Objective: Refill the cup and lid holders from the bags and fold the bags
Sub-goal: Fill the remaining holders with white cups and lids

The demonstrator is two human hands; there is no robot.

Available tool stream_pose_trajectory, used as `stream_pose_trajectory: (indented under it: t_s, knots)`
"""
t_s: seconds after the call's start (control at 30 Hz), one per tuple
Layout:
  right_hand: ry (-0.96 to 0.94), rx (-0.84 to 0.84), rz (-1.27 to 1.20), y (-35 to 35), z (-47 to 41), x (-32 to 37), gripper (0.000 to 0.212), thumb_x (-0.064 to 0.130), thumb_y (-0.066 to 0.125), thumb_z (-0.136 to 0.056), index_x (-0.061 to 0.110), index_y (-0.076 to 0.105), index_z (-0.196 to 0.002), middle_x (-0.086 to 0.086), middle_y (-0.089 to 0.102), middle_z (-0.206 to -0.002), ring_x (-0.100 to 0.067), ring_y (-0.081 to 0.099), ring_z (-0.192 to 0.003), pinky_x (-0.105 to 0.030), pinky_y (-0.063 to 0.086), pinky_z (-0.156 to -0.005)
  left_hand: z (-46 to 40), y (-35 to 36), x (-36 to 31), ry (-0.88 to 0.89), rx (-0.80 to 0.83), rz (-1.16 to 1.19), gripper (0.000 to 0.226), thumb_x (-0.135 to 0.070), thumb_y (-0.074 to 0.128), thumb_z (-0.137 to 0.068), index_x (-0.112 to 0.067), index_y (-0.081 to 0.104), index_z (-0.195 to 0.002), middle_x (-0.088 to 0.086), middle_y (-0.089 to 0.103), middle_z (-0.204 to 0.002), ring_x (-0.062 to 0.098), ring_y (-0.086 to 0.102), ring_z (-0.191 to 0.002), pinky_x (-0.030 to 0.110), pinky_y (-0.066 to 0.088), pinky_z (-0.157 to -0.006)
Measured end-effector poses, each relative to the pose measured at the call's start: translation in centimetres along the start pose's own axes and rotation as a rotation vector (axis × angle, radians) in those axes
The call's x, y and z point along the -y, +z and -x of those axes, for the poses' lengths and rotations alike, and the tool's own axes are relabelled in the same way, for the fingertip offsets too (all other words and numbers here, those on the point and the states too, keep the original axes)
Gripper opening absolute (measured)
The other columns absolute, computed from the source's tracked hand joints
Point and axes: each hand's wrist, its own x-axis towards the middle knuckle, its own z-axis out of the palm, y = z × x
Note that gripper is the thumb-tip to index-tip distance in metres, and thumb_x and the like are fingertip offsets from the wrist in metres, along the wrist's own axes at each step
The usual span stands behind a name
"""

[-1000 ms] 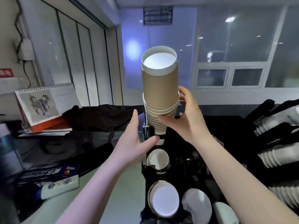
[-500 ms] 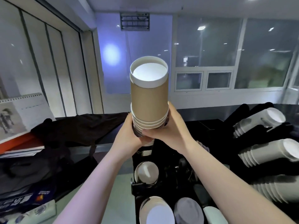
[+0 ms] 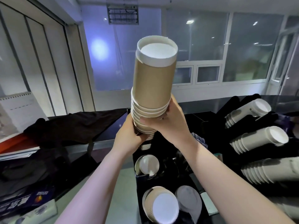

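- Gripping the stack of brown cups (image 3: 153, 88) from both sides, the left hand (image 3: 127, 136) and right hand (image 3: 168, 123) curl their fingers round its lower rims, so the tall column stands upright, bottoms up, and does not lean.
- Both grips sit low on the stack, directly above the black cup holder (image 3: 142, 178); judging by that, the stack is being steered down into the holder's far tube, where a few rims of cups (image 3: 145, 146) already seated show just beneath the hands.
- Nearer than that tube, two more holder openings show a white cup bottom (image 3: 148, 164) and another brown stack (image 3: 161, 206), with a lid (image 3: 188, 199) just beside the latter.
- Right of the holder, angled racks carry stacks of white cups (image 3: 258, 139).
- Left of the holder, a dark cloth (image 3: 72, 125) lies on the worktop (image 3: 111, 126).
- No bags can be clearly made out, so folding looks still ahead.
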Motion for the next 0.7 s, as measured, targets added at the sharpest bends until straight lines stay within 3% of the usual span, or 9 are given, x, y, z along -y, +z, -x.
stream_pose_trajectory:
  t_s: [0.1, 0.2, 0.27, 0.37, 0.47, 0.5, 0.6, 0.7]
  knots:
    - [-0.031, -0.022, 0.015, 0.0, 0.1, 1.4, 0.082, 0.049, 0.088, -0.047, 0.030, 0.054, -0.119, 0.009, 0.068, -0.112, -0.010, 0.064, -0.106, -0.046, 0.052, -0.089, 0.0, -0.2, 0.7, -0.021, 0.042, -0.036, 0.075, -0.047, 0.070, -0.059, -0.040, 0.039, -0.127, -0.021, 0.058, -0.117, 0.009, 0.058, -0.105, 0.034, 0.047, -0.081]
    - [-0.065, -0.016, 0.012, -0.2, 0.6, 3.0, 0.078, 0.041, 0.088, -0.050, 0.031, 0.053, -0.119, 0.008, 0.068, -0.113, -0.013, 0.064, -0.107, -0.050, 0.052, -0.089, 0.1, -0.8, 1.2, -0.044, 0.149, -0.070, 0.085, -0.036, 0.072, -0.060, -0.035, 0.036, -0.136, -0.018, 0.058, -0.120, 0.008, 0.058, -0.111, 0.035, 0.048, -0.092]
    - [-0.101, -0.023, 0.000, -0.2, 1.1, 4.2, 0.077, 0.036, 0.088, -0.052, 0.028, 0.052, -0.119, 0.007, 0.067, -0.113, -0.014, 0.064, -0.107, -0.051, 0.051, -0.089, 0.0, -1.5, 1.0, -0.040, 0.210, -0.058, 0.089, -0.029, 0.076, -0.063, -0.033, 0.034, -0.141, -0.019, 0.057, -0.123, 0.005, 0.055, -0.115, 0.028, 0.045, -0.093]
    - [-0.132, -0.040, -0.008, -0.2, 2.3, 5.8, 0.077, 0.039, 0.088, -0.052, 0.025, 0.053, -0.119, 0.009, 0.068, -0.109, -0.012, 0.065, -0.103, -0.046, 0.053, -0.087, 0.7, -2.6, 0.5, -0.013, 0.248, -0.020, 0.096, -0.024, 0.080, -0.066, -0.031, 0.028, -0.147, -0.020, 0.049, -0.136, 0.002, 0.046, -0.127, 0.023, 0.039, -0.099]
    - [-0.122, 0.006, 0.005, -0.4, 3.9, 6.9, 0.077, 0.046, 0.088, -0.051, 0.024, 0.054, -0.116, 0.006, 0.069, -0.108, -0.014, 0.066, -0.103, -0.046, 0.054, -0.086, 2.9, -3.9, -1.2, 0.104, 0.160, 0.071, 0.094, -0.027, 0.078, -0.065, -0.035, 0.030, -0.144, -0.036, 0.042, -0.134, -0.012, 0.041, -0.124, 0.012, 0.039, -0.097]
    - [-0.116, 0.037, 0.018, -0.6, 4.5, 7.0, 0.075, 0.045, 0.088, -0.053, 0.022, 0.054, -0.116, 0.005, 0.069, -0.108, -0.015, 0.066, -0.103, -0.047, 0.054, -0.086, 3.6, -4.4, -1.7, 0.161, 0.137, 0.117, 0.091, -0.025, 0.077, -0.065, -0.035, 0.032, -0.142, -0.035, 0.043, -0.134, -0.012, 0.041, -0.125, 0.013, 0.039, -0.100]
    - [-0.089, 0.112, 0.089, -1.2, 6.3, 6.9, 0.074, 0.034, 0.088, -0.059, 0.017, 0.052, -0.121, 0.003, 0.069, -0.108, -0.014, 0.066, -0.102, -0.041, 0.055, -0.083, 6.0, -5.8, -3.3, 0.260, 0.178, 0.203, 0.098, -0.022, 0.079, -0.067, -0.032, 0.025, -0.148, -0.015, 0.044, -0.145, 0.008, 0.042, -0.134, 0.034, 0.039, -0.109]
    - [-0.075, 0.168, 0.128, -1.4, 7.6, 6.6, 0.073, 0.020, 0.089, -0.062, 0.012, 0.051, -0.124, 0.002, 0.068, -0.109, -0.015, 0.065, -0.103, -0.037, 0.055, -0.083, 8.0, -6.4, -4.6, 0.370, 0.233, 0.266, 0.096, -0.016, 0.079, -0.069, -0.034, 0.026, -0.147, -0.016, 0.049, -0.139, 0.006, 0.048, -0.127, 0.022, 0.044, -0.099]
